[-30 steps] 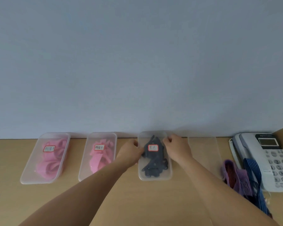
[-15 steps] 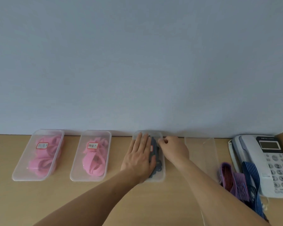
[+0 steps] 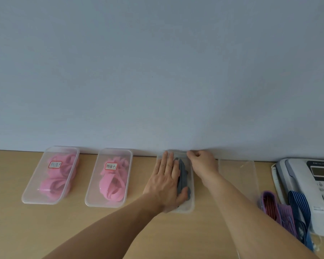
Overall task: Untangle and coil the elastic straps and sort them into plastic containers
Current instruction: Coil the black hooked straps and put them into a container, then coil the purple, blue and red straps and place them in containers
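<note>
Three lidded clear plastic containers stand in a row along the wall. The left container (image 3: 34,191) and the middle container (image 3: 94,195) hold pink straps under labelled lids. The third container (image 3: 190,202) holds dark grey straps (image 3: 183,176). My left hand (image 3: 164,184) lies flat on its lid with straight fingers. My right hand (image 3: 202,163) has curled fingers at the container's far right corner, pinching the lid edge. Purple and red striped straps (image 3: 271,206) and blue striped straps (image 3: 297,202) lie loose at the right.
An empty clear container (image 3: 237,176) lies right of my right arm. A white desk telephone (image 3: 314,186) sits at the far right, with the blue straps draped on it. The wooden table (image 3: 26,230) meets a plain wall behind the containers.
My left hand went from gripping the container's left edge to lying flat on the lid. My right hand stayed at the far right corner. The view shifted slightly.
</note>
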Demonstrator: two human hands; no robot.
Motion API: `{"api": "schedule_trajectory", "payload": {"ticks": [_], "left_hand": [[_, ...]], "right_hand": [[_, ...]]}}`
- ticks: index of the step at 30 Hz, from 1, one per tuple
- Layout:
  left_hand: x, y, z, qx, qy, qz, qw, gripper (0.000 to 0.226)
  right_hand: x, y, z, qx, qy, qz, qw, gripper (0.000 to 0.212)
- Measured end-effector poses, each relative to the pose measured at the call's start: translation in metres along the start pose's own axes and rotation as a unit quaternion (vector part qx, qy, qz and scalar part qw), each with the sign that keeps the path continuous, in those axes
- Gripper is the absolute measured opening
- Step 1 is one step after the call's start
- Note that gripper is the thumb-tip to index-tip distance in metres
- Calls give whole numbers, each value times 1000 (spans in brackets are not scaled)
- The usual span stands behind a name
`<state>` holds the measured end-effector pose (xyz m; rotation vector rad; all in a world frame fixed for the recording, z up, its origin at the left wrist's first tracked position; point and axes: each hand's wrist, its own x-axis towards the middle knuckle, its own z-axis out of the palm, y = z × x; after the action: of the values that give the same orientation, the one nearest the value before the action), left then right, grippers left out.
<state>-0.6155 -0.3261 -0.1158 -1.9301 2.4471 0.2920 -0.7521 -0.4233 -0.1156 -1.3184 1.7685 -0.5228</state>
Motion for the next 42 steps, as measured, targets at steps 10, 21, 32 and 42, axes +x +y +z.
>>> {"api": "schedule_trajectory", "payload": {"ticks": [10, 21, 32, 42], "left_hand": [[2, 3, -1, 7, 16, -17, 1000, 95], [2, 3, 1, 15, -4, -37, 999, 77], [4, 2, 2, 23, 11, -42, 999, 78], [1, 13, -2, 55, -9, -83, 995, 67]], "right_hand": [[-30, 10, -2, 80, -38, 24, 996, 15], [-83, 37, -14, 81, -78, 14, 994, 20], [-127, 61, -11, 161, -122, 37, 979, 8], [-124, 60, -4, 148, -104, 31, 983, 10]]}}
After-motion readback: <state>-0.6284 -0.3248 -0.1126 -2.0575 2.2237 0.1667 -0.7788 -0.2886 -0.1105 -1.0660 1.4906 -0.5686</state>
